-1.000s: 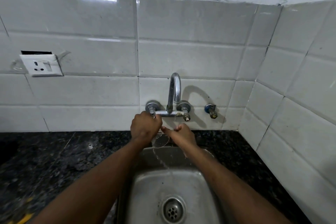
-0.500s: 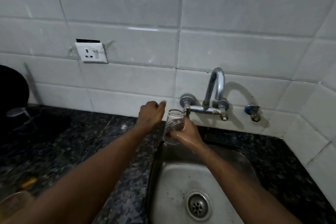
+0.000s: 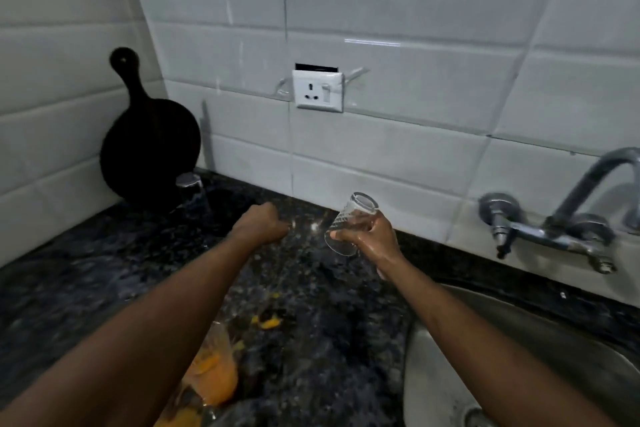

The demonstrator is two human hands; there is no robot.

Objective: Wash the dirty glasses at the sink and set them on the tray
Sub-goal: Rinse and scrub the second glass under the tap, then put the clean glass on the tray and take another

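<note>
My right hand point(image 3: 372, 236) grips a clear, wet patterned glass point(image 3: 349, 222), tilted with its base up and its mouth down, above the dark counter just left of the sink point(image 3: 519, 340). My left hand point(image 3: 261, 224) hovers over the counter to the left of it, fingers curled into a fist and holding nothing. An upside-down glass point(image 3: 192, 192) stands at the back of the counter by a black board. Under my left forearm lies a clear glass with orange residue point(image 3: 211, 371). No tray is in view.
A black round board point(image 3: 149, 146) leans in the corner against the white tiles. A wall socket point(image 3: 317, 90) sits above the counter. The steel tap point(image 3: 554, 218) is at the right, over the sink. Orange bits point(image 3: 266, 321) lie on the speckled counter point(image 3: 86, 270).
The view swung left, away from the tap. My right hand carried the glass from under the spout to above the counter and tipped it over. My left hand left the tap handle.
</note>
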